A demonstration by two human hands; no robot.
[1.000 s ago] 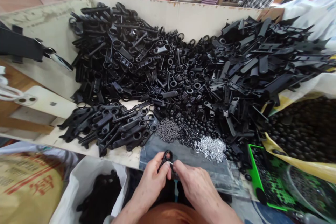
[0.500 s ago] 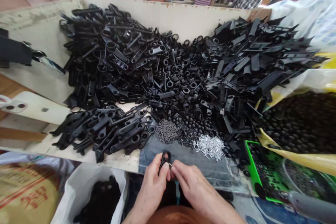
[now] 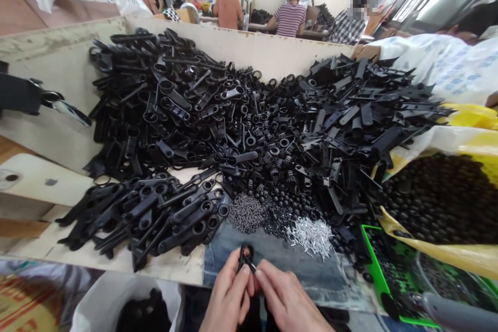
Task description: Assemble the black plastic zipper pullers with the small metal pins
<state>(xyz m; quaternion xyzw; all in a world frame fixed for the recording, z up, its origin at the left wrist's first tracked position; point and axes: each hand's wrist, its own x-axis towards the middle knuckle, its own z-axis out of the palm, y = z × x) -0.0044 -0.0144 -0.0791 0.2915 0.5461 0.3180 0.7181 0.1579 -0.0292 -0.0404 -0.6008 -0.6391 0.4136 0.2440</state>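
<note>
My left hand (image 3: 229, 293) grips a black plastic part with a ring-shaped end (image 3: 246, 255), the ring pointing away from me. My right hand (image 3: 286, 290) is closed in a pinch beside it, on a small silver pin (image 3: 253, 268) whose tip meets the side of the black part. The fingers hide the lower end of the part. Just beyond my hands lie a heap of silver pins (image 3: 311, 236), a pile of small dark grey pieces (image 3: 246, 212) and, between them, small black pieces (image 3: 277, 216).
Black ring-ended parts (image 3: 167, 98) heap up at left, flat black blades (image 3: 361, 104) at right. Similar long parts (image 3: 155, 212) lie front left. A green tray (image 3: 375, 264) and a sack of black balls (image 3: 439, 197) stand at right, a white sack (image 3: 87, 301) below left. Several people sit beyond.
The camera view has tilted up, so the bench sits lower in the picture. Both hands stay together at the black part, with the pin now showing more clearly.
</note>
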